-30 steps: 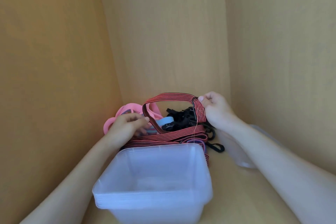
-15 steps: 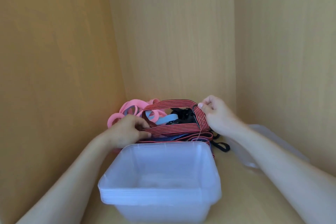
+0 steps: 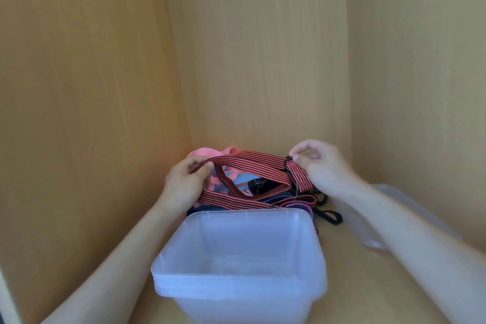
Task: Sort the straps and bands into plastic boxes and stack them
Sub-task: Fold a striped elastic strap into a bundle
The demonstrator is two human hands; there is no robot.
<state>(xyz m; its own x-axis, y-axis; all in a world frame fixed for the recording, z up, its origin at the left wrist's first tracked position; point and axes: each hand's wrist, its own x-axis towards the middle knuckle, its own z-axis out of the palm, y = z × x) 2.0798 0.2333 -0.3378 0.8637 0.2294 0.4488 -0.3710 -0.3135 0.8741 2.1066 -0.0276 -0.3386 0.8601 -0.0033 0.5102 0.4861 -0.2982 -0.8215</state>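
Note:
A red and black striped strap (image 3: 252, 162) is stretched between both hands above a pile at the back of the wooden compartment. My left hand (image 3: 184, 184) grips its left end. My right hand (image 3: 319, 166) pinches its right end by a black buckle. Under the strap lie pink bands (image 3: 203, 154), a blue band (image 3: 243, 183) and black straps (image 3: 327, 214). In front of the pile sits a nested stack of clear plastic boxes (image 3: 239, 281), the top one holding nothing.
Wooden walls close in on the left, back and right. Clear plastic lids (image 3: 394, 208) lie against the right wall behind my right forearm. Bare shelf floor (image 3: 355, 284) shows to the right of the boxes.
Both hands have lifted the striped strap higher and pulled it more taut. My left hand moved up from the pile to hold the strap's left end.

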